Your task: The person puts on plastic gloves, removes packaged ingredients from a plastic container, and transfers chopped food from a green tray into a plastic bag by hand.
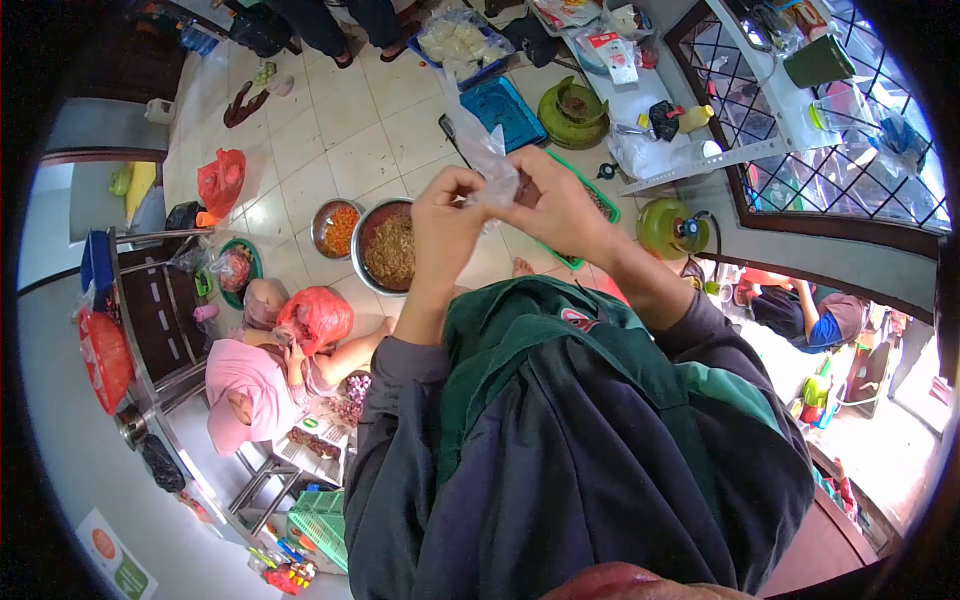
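Nearby, we see left hand (446, 218) and right hand (562, 208), both curled almost closed, pinching clear plastic bag (487, 158), raised above tiled floor (345, 112). Lower, on floor, large metal bowl (358, 246) with brown mix (390, 256), just beside smaller bowl (314, 228) with orange pieces (341, 232). Farther, blue tray (505, 113), near green gas cylinder (570, 130).

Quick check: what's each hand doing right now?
Left hand: closed, pinching the clear plastic bag.
Right hand: closed, pinching the same bag.
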Demonstrator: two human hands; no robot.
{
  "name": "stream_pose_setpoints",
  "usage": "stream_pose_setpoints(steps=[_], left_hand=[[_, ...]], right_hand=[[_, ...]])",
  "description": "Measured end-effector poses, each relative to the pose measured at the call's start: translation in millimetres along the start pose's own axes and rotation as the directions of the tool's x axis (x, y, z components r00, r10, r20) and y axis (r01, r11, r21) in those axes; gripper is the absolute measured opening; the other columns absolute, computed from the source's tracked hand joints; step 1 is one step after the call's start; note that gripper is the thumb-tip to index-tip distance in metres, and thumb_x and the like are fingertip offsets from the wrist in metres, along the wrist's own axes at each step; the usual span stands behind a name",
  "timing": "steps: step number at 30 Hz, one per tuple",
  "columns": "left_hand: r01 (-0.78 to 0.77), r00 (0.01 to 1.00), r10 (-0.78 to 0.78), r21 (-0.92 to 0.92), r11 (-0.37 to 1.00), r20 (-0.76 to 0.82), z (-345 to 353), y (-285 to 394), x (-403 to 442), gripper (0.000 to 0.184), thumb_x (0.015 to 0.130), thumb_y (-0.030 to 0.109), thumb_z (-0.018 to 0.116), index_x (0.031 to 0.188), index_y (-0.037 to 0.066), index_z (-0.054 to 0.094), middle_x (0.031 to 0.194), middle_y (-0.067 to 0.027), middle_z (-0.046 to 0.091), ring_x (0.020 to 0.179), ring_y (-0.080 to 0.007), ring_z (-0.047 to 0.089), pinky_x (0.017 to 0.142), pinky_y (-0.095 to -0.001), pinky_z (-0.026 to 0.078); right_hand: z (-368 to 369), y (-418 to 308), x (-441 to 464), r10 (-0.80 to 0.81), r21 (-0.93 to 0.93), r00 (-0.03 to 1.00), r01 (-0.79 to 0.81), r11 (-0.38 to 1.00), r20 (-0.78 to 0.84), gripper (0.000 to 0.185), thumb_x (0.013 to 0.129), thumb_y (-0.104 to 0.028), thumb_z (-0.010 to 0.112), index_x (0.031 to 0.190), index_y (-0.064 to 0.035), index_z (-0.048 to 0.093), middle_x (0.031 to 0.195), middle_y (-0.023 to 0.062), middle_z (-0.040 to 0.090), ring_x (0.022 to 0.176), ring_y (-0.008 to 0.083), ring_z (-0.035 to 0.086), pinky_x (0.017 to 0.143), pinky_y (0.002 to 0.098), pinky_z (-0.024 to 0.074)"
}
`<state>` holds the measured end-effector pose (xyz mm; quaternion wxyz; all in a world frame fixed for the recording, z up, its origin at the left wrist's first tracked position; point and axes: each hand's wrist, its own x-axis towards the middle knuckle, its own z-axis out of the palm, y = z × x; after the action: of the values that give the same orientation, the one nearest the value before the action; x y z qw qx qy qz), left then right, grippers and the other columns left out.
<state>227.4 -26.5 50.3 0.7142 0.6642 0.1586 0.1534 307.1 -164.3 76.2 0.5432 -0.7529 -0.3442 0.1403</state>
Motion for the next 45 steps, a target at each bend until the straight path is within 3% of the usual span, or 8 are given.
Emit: stream_pose_setpoints(steps=[15, 18, 21, 25, 27, 29, 42, 45], left_hand=[[0.227, 0.952, -0.303, -0.572, 0.788, -0.039, -9.2, 3.0, -6.4, 0.015, 0.091, 0.018, 0.057, 0.094, 0.004, 0.060, 0.082, 0.0005, 0.060, 0.078, -0.0066, 0.055, 0.066, -0.0254, 0.049], [0.163, 0.965, -0.221, -0.335, 0.928, -0.144, -1.1, 0.2, -5.9, 0.011, 0.091, 0.016, 0.056, 0.094, 0.006, 0.060, 0.080, 0.0005, 0.060, 0.071, -0.0084, 0.056, 0.063, -0.0251, 0.048], [0.065, 0.989, -0.069, -0.039, 0.997, -0.132, 11.2, -0.6, -8.0, 0.011, 0.090, 0.014, 0.057, 0.093, 0.004, 0.061, 0.080, -0.0021, 0.061, 0.068, -0.0097, 0.057, 0.061, -0.0237, 0.047], [-0.225, 0.973, 0.201, 0.256, 0.940, 0.115, 37.1, 19.6, -22.3, 0.012, 0.087, 0.012, 0.060, 0.093, 0.003, 0.062, 0.079, -0.0062, 0.061, 0.064, -0.0132, 0.057, 0.060, -0.0243, 0.046], [-0.230, 0.968, 0.184, 0.318, 0.920, 0.168, 41.9, 20.6, -31.4, 0.011, 0.085, 0.011, 0.061, 0.092, 0.003, 0.061, 0.078, -0.0089, 0.059, 0.063, -0.0196, 0.057, 0.059, -0.0294, 0.046], [-0.204, 0.970, 0.142, 0.339, 0.918, 0.197, 43.7, 20.1, -38.1, 0.010, 0.084, 0.012, 0.061, 0.091, 0.004, 0.061, 0.078, -0.0089, 0.058, 0.065, -0.0228, 0.057, 0.060, -0.0322, 0.046], [-0.552, 0.824, 0.510, 0.546, 0.630, 0.246, 37.2, 7.9, -36.7, 0.009, 0.078, 0.009, 0.066, 0.086, 0.007, 0.062, 0.080, -0.0063, 0.060, 0.073, -0.0261, 0.054, 0.065, -0.0342, 0.044], [-0.591, 0.799, 0.539, 0.510, 0.625, 0.266, 38.7, 8.0, -36.0, 0.010, 0.077, 0.009, 0.066, 0.086, 0.008, 0.062, 0.081, -0.0055, 0.060, 0.074, -0.0258, 0.053, 0.067, -0.0348, 0.043]], right_hand=[[-28.3, 26.0, 0.0, 0.216, 0.054, 0.976, -0.215, 0.975, -0.014, 0.014, 0.084, -0.010, 0.059, 0.095, -0.0002, 0.059, 0.070, 0.0027, 0.055, 0.063, 0.0085, 0.050, 0.059, 0.0257, 0.0436], [-34.3, 22.5, -2.0, -0.057, -0.263, 0.954, -0.024, 0.964, -0.294, 0.015, 0.080, -0.006, 0.060, 0.094, -0.0003, 0.062, 0.073, 0.0093, 0.062, 0.065, 0.0168, 0.058, 0.062, 0.0292, 0.0480], [-31.9, 7.0, -19.3, -0.191, -0.249, 0.980, 0.170, 0.953, -0.063, 0.013, 0.080, -0.009, 0.060, 0.089, -0.0006, 0.064, 0.077, 0.0158, 0.064, 0.067, 0.0206, 0.060, 0.063, 0.0311, 0.0487], [-15.8, 23.0, -21.9, 0.446, -0.258, 0.861, -0.386, 0.886, 0.244, 0.018, 0.083, -0.016, 0.058, 0.093, -0.0023, 0.066, 0.082, 0.0168, 0.065, 0.069, 0.0194, 0.061, 0.063, 0.0322, 0.0493], [-3.1, 48.1, -23.5, 0.327, 0.516, 0.929, -0.369, 0.773, 0.175, 0.026, 0.089, -0.021, 0.055, 0.107, -0.0040, 0.062, 0.081, 0.0069, 0.064, 0.068, 0.0166, 0.061, 0.059, 0.0312, 0.0485], [-6.7, 56.0, -19.2, 0.341, 0.911, 0.876, -0.398, 0.107, 0.342, 0.030, 0.092, -0.024, 0.052, 0.114, -0.0047, 0.059, 0.082, 0.0023, 0.062, 0.069, 0.0159, 0.060, 0.058, 0.0301, 0.0476], [15.8, 24.7, 3.0, 0.010, 0.827, 0.852, -0.505, -0.249, 0.523, 0.067, 0.090, -0.055, 0.040, 0.135, -0.0050, 0.035, 0.142, 0.0198, 0.032, 0.126, 0.0386, 0.037, 0.102, 0.0468, 0.0345], [22.7, 24.0, 12.0, 0.129, 0.905, 0.900, -0.423, 0.038, 0.416, 0.076, 0.086, -0.062, 0.041, 0.136, -0.0062, 0.032, 0.140, 0.0162, 0.035, 0.125, 0.0397, 0.038, 0.100, 0.0486, 0.0372]])
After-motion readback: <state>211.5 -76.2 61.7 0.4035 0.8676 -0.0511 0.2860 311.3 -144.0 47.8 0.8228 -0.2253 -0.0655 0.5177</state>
